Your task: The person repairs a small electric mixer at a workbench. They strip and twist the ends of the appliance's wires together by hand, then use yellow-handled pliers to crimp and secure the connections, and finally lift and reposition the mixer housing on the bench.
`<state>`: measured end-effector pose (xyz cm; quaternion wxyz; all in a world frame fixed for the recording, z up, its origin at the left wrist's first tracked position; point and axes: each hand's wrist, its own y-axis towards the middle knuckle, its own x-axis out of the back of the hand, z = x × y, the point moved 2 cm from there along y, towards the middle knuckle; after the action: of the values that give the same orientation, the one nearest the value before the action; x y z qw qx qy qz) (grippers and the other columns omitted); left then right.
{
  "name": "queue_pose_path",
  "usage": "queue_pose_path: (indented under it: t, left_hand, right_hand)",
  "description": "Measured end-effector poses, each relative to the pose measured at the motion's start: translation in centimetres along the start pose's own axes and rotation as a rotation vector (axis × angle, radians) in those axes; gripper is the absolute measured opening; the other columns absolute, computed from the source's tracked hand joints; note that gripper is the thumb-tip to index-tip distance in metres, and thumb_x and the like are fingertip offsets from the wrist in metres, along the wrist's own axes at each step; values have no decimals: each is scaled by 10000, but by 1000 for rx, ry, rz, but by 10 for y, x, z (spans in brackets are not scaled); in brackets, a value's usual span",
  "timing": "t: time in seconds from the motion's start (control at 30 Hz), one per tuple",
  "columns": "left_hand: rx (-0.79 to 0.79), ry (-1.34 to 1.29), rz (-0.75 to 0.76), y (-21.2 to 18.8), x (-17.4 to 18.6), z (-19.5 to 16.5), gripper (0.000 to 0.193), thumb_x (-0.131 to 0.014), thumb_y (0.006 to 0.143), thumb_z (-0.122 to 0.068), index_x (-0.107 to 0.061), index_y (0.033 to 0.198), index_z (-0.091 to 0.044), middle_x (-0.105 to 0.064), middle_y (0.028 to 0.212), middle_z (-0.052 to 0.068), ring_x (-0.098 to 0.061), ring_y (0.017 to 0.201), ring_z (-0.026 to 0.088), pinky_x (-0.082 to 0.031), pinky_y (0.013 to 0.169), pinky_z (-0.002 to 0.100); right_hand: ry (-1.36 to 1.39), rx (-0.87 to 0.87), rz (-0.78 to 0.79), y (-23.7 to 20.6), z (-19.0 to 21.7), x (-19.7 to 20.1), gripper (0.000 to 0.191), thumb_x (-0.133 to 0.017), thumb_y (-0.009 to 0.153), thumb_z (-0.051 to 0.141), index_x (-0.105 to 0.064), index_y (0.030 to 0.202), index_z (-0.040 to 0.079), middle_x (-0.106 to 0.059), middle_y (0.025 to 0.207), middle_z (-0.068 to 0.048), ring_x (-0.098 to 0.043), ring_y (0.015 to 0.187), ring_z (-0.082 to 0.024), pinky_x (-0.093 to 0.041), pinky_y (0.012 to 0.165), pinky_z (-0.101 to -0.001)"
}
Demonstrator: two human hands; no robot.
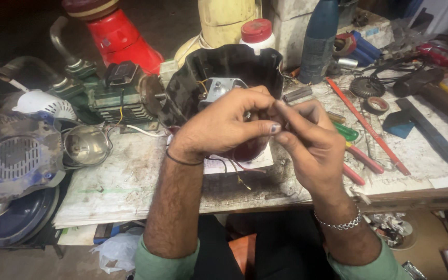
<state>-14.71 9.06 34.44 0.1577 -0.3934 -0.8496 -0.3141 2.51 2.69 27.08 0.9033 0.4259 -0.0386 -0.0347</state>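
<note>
Above the cluttered table (130, 181), the left hand (219, 127) and right hand (309, 142) meet before a black housing (224, 65), fingers (265, 127) pinched together on something too small to tell.

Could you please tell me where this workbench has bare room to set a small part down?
The widest bare patch of the workbench lies left of the left hand, below the shiny metal bowl. A narrower strip runs along the front edge under both hands. Right of the right hand it is crowded with red-handled tools.

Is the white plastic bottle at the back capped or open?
Capped: a red screw lid sits on the white plastic bottle behind the black housing.
</note>
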Motion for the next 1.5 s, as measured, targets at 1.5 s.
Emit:
queue_pose_path:
  t: [1.5]
  left_hand:
    - [-457, 1014, -307, -11, -37, -39, 111, -674, 907, -73, -569, 916, -35, -567, 1023, 76, -610, 911, 221, -535, 691, 327]
  right_hand:
    - [892, -568, 44, 7, -14, 7, 374, -544, 1125, 247, -606, 1275, -89, -525, 864, 17, -456, 770, -85, -410, 700, -254]
